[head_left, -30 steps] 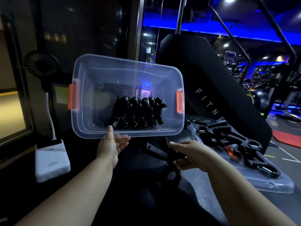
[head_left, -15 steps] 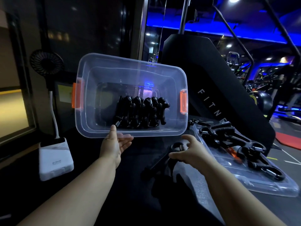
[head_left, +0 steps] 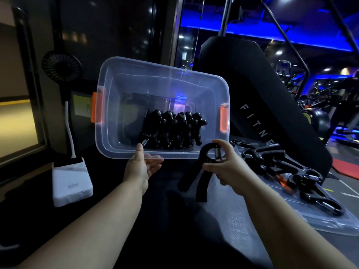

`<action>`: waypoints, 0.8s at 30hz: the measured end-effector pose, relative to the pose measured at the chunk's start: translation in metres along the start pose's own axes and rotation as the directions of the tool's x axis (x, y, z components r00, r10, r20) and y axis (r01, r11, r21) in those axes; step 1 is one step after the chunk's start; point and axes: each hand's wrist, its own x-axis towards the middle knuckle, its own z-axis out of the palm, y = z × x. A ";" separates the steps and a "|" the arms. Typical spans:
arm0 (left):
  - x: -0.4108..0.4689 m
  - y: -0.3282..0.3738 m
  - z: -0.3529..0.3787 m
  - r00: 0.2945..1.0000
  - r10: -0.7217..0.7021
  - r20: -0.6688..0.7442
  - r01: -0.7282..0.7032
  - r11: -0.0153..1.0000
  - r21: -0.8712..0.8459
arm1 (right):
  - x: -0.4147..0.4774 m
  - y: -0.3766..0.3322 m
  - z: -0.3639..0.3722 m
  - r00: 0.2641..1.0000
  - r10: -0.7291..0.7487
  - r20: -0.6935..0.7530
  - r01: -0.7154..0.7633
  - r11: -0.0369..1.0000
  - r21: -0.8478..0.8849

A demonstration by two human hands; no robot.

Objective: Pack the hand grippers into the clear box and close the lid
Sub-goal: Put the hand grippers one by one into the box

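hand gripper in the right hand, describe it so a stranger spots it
Find the clear box tilted towards the camera. Below its right corner, the right hand pinches a black hand gripper by its looped top. Only this one is held; others lie in the box or on the lid.

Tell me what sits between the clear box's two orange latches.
A row of black hand grippers, packed side by side inside the clear box, shown in the head view.

Black hand grippers [head_left: 172,131] sit inside the clear plastic box [head_left: 155,68], centre frame; other black grippers [head_left: 275,162] lie on a clear flat lid [head_left: 320,224], lower right.
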 end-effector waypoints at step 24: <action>0.009 -0.003 -0.001 0.997 0.068 0.033 -0.065 0.996 -0.066 | 0.090 -0.089 0.112 0.984 -0.173 -0.042 0.176 0.982 0.062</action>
